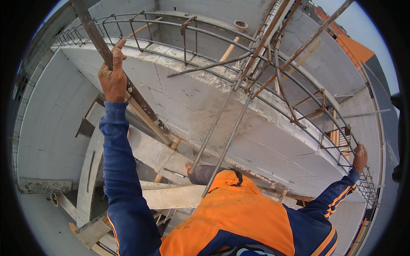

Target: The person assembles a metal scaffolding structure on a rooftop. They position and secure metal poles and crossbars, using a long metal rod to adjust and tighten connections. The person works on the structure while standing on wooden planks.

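Observation:
My left hand is raised and closed round a long brown pole that slants down to the right behind my wrist. Far out to the right, my right hand is curled over a bar of the long rebar cage. The cage runs along the top of a pale block wall, with bent ties spaced along it. Two loose-looking bar ends hang from it in front of my chest. My legs are mostly hidden; one foot shows below on a plank.
Upright rusty bars cross the cage right of centre, with a slanting pole close by. Scaffold boards lie below me on the left. A round bowl sits beyond the wall. Deep drops show beside the boards.

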A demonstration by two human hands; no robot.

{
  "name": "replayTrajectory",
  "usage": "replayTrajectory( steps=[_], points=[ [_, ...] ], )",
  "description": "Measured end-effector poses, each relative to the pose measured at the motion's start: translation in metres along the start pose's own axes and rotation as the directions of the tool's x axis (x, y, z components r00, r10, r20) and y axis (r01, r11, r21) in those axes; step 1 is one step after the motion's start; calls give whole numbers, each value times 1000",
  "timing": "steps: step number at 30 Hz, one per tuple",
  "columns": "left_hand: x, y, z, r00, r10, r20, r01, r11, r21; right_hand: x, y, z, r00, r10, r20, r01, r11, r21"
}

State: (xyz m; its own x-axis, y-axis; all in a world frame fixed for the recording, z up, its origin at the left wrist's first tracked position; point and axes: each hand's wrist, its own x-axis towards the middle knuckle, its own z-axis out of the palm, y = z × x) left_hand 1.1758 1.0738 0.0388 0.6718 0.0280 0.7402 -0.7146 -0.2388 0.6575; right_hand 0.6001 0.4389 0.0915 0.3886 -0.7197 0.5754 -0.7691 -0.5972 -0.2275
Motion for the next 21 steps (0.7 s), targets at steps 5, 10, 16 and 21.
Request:
replayTrajectory(
  steps=[5,10,16,21],
  points=[
    [72,-26,31,990,-22,141,26,999,-27,-1,-4,-8,998,45,41,-45,999,3],
    [104,-49,61,954,145,263,-183,975,128,3,9,-11,998,31,47,-35,994,100],
    [95,-39,64,946,-109,305,87,993,84,11,25,-14,997,-33,74,29,998,53],
    [89,-31,64,972,7,236,-61,973,225,17,47,-10,994,-3,105,-2,999,46]
  ],
)
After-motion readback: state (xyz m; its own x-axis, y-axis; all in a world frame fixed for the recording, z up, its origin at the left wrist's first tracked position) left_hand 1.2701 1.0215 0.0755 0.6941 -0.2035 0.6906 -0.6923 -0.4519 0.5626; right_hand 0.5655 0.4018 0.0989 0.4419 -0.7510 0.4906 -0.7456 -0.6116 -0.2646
